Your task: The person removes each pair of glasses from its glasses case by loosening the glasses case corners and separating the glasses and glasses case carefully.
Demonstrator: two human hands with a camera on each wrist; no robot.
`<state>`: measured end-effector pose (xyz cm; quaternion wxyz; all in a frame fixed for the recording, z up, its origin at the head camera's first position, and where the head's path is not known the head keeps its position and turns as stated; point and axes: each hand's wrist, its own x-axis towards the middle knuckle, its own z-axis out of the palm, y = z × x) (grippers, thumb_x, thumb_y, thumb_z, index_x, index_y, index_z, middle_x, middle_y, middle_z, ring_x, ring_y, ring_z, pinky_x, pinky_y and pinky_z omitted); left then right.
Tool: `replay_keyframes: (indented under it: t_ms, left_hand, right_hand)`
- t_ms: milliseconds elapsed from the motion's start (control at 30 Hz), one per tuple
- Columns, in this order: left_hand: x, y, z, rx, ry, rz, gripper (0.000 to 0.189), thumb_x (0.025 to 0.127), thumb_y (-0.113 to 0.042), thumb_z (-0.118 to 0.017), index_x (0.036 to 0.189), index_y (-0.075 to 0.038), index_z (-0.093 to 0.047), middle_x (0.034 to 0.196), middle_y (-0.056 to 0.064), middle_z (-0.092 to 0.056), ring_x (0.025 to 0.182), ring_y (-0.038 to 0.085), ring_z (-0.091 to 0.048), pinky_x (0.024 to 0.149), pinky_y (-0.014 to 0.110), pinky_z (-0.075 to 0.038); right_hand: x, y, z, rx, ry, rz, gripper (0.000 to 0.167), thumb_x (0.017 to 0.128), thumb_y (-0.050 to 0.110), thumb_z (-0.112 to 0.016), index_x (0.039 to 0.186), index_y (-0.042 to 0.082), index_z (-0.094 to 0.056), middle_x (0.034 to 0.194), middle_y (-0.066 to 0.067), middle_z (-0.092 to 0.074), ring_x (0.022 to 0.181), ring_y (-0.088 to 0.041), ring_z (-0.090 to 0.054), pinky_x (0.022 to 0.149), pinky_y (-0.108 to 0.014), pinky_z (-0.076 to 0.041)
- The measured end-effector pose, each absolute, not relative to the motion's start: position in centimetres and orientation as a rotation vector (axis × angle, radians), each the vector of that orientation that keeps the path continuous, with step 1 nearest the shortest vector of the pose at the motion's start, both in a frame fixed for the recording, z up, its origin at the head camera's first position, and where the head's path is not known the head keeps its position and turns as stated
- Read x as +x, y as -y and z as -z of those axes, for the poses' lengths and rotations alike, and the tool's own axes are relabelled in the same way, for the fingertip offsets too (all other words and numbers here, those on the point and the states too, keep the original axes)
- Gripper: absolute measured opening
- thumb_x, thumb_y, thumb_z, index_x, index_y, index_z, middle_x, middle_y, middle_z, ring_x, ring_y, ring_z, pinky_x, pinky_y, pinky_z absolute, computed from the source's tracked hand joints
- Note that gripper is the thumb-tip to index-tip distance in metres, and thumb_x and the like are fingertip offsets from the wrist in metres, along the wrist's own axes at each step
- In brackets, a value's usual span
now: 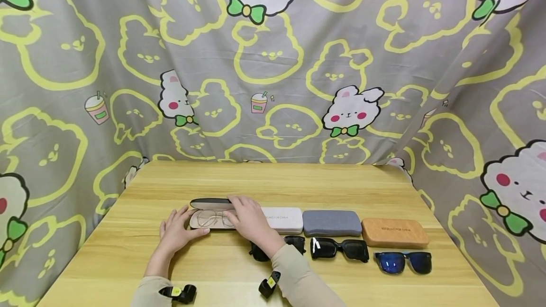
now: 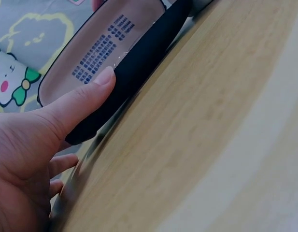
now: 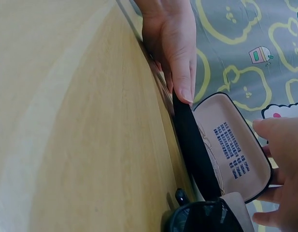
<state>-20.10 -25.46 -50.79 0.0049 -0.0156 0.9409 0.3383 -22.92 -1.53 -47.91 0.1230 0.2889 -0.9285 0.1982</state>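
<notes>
A black glasses case [image 1: 212,227] with a pale pink lining stands with its lid raised on the table. Thin-rimmed eyeglasses [image 1: 207,218] lie inside it. My left hand [image 1: 177,232] grips the case's left end, thumb on the front rim and fingers behind. My right hand [image 1: 252,221] is at the right end of the raised lid [image 3: 232,145], its fingers reaching behind the lid's edge and its thumb in front. Blue printed text shows on the lid's lining in both wrist views. The right hand covers part of the case in the head view.
To the right stand a white case [image 1: 285,219], a grey-blue case [image 1: 332,223] and an orange-brown case [image 1: 395,232]. Before them lie black sunglasses [image 1: 297,244] partly behind my right wrist, larger black sunglasses [image 1: 339,249] and blue-lensed sunglasses [image 1: 403,263]. A patterned curtain [image 1: 281,65] surrounds the table.
</notes>
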Motion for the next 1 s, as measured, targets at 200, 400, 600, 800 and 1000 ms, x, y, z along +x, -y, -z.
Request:
replay_keyframes:
  t_ms: [200, 400, 600, 800, 1000]
  left_hand:
    - [-20.0, 25.5, 50.9, -0.056, -2.941, -1.059, 0.096, 0.071, -0.057, -0.079, 0.144, -0.006, -0.044, 0.159, 0.024, -0.020, 0.146, 0.051, -0.002, 0.110, 0.072, 0.009]
    - [-19.9, 25.6, 50.9, -0.062, -2.933, -1.061, 0.095, 0.071, -0.057, -0.079, 0.145, -0.008, -0.044, 0.159, 0.023, -0.020, 0.146, 0.051, -0.002, 0.110, 0.072, 0.009]
    - [-19.9, 25.6, 50.9, -0.061, -2.932, -1.067, 0.094, 0.071, -0.056, -0.079, 0.145, -0.009, -0.044, 0.159, 0.023, -0.019, 0.146, 0.051, -0.001, 0.111, 0.072, 0.009]
    - [-20.0, 25.6, 50.8, -0.063, -2.928, -1.065, 0.095, 0.071, -0.056, -0.079, 0.145, -0.009, -0.043, 0.160, 0.024, -0.018, 0.146, 0.052, -0.001, 0.110, 0.072, 0.009]
    - [-20.2, 25.5, 50.8, -0.059, -2.925, -1.080, 0.094, 0.071, -0.056, -0.080, 0.145, -0.009, -0.044, 0.160, 0.023, -0.019, 0.146, 0.051, -0.001, 0.111, 0.072, 0.010]
  right_hand:
    - [-22.7, 1.9, 48.0, 0.930, 2.587, -0.491, 0.047, 0.099, 0.040, -0.054, 0.141, 0.021, -0.049, 0.134, -0.004, -0.059, 0.125, -0.021, -0.057, 0.109, -0.042, -0.044]
    - [-22.3, 2.2, 47.9, 0.973, 2.515, -0.472, 0.045, 0.096, 0.041, -0.058, 0.138, 0.023, -0.053, 0.136, -0.007, -0.057, 0.125, -0.022, -0.056, 0.107, -0.045, -0.044]
    - [-22.3, 2.6, 47.5, 0.981, 2.513, -0.422, 0.036, 0.095, 0.040, -0.060, 0.127, 0.023, -0.062, 0.137, -0.008, -0.056, 0.127, -0.023, -0.055, 0.109, -0.044, -0.043]
    - [-22.4, 3.3, 47.3, 0.949, 2.553, -0.295, 0.024, 0.094, 0.042, -0.062, 0.111, 0.027, -0.069, 0.138, -0.008, -0.055, 0.132, -0.025, -0.051, 0.109, -0.048, -0.043]
    - [-22.6, 4.2, 46.8, 0.875, 2.593, -0.184, 0.021, 0.091, 0.042, -0.065, 0.103, 0.026, -0.074, 0.140, -0.008, -0.054, 0.137, -0.029, -0.045, 0.108, -0.050, -0.043]
